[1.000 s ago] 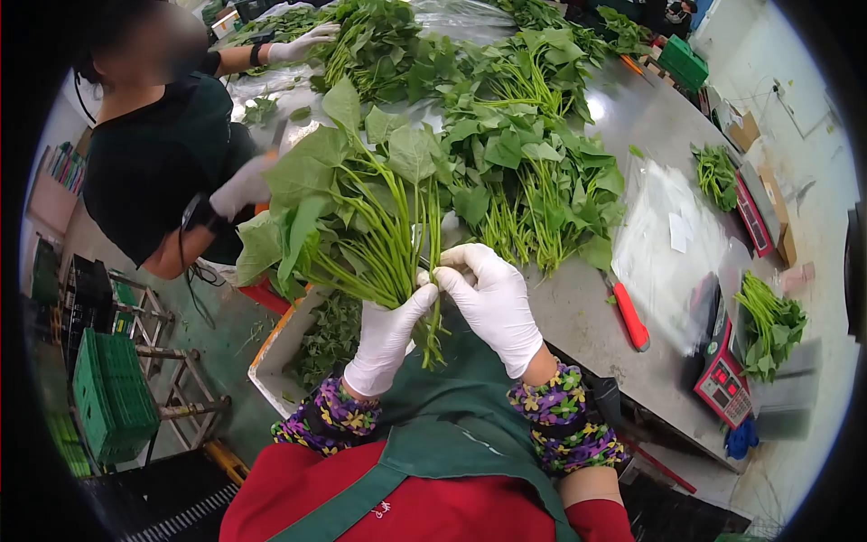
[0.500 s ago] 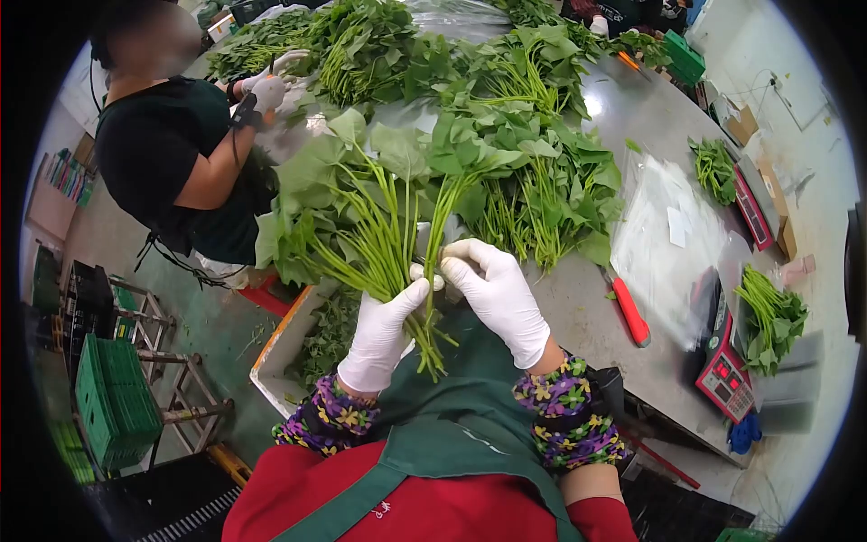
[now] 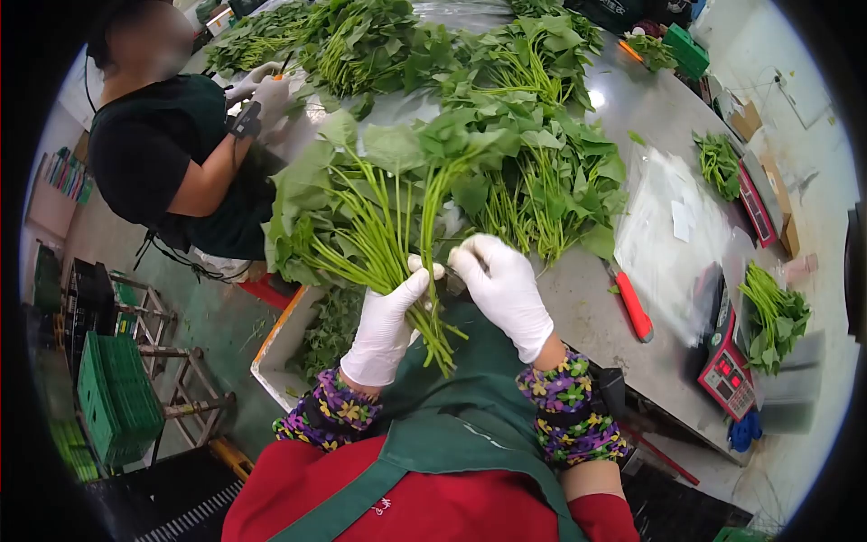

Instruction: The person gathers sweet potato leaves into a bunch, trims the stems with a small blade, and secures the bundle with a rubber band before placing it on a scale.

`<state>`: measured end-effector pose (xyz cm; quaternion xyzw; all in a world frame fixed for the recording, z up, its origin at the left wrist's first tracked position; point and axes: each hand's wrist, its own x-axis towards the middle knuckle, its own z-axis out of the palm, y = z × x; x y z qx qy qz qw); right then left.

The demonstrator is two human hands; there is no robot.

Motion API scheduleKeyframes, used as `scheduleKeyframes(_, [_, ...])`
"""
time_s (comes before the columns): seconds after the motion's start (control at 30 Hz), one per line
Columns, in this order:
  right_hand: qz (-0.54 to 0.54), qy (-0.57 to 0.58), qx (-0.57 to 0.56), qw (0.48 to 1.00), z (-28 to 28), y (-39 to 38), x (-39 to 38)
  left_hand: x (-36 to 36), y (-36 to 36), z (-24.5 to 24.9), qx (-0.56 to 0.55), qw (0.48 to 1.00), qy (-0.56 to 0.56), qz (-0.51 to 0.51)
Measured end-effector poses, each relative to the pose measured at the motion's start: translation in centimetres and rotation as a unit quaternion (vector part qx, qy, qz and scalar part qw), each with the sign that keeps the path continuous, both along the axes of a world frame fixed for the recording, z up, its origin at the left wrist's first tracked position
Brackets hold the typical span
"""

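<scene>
My gloved left hand is wrapped round a bunch of leafy green stems. Its leaves fan out away from me, and the cut ends poke out below the fingers. Just right of these stems is my gloved right hand, its fingertips pinched together and slightly apart from the bunch. What the pinch holds, if anything, I cannot make out. Beyond both hands, more leafy greens lie piled on the metal table. A red-handled knife rests to the right of my right hand.
Clear plastic bags lie on the right of the table, near a red scale and a small bunch of greens. A white box with leaves stands below left. Across the table's left side, a co-worker handles greens.
My right hand has come away from the stems, a little to the right and down. The left hand keeps its hold on the bunch. The co-worker's hands have shifted slightly.
</scene>
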<state>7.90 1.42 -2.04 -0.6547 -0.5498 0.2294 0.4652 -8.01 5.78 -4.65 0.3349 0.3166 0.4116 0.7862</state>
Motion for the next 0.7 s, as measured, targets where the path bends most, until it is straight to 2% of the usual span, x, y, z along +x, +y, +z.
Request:
scheduleKeyframes(0.1, [0.064, 0.032, -0.085, 0.994, -0.3, -1.7, -1.3, 0.5, 0.0, 0.0, 0.012, 0.998, -0.012, 0.059])
scheduleKeyframes(0.17, [0.043, -0.032, -0.07, 0.996, -1.3, -1.8, -2.4, 1.0, -0.4, 0.5, 0.005, 0.996, -0.024, 0.08])
scheduleKeyframes(0.23, [0.02, -0.045, -0.063, 0.997, -1.3, -1.9, -2.5, 0.9, -0.5, 0.6, 0.035, 0.997, 0.016, 0.071])
scheduleKeyframes(0.3, [0.021, 0.112, -0.071, 0.991, -1.9, -1.7, -2.0, 0.6, 0.4, -0.1, 0.065, 0.993, 0.013, 0.095])
scheduleKeyframes(0.37, [0.05, 0.144, -0.087, 0.984, -1.7, -1.9, -1.3, 0.3, 1.1, -0.1, 0.05, 0.987, 0.017, 0.151])
scheduleKeyframes(0.43, [0.093, 0.223, -0.061, 0.968, -0.5, -2.4, -1.3, -0.1, 1.8, -0.4, 0.021, 0.985, 0.006, 0.169])
scheduleKeyframes(0.57, [0.117, 0.217, -0.039, 0.968, -1.0, -2.4, -1.6, -0.2, 1.5, 0.0, 0.028, 0.996, 0.034, 0.083])
scheduleKeyframes(0.63, [0.119, 0.141, -0.053, 0.981, -1.2, -2.2, -1.5, -0.1, 1.0, -0.7, 0.016, 0.999, -0.007, 0.04])
scheduleKeyframes(0.7, [0.12, 0.15, -0.067, 0.979, -2.0, -2.1, -1.4, 0.4, 0.3, 1.1, -0.005, 0.997, -0.074, 0.015])
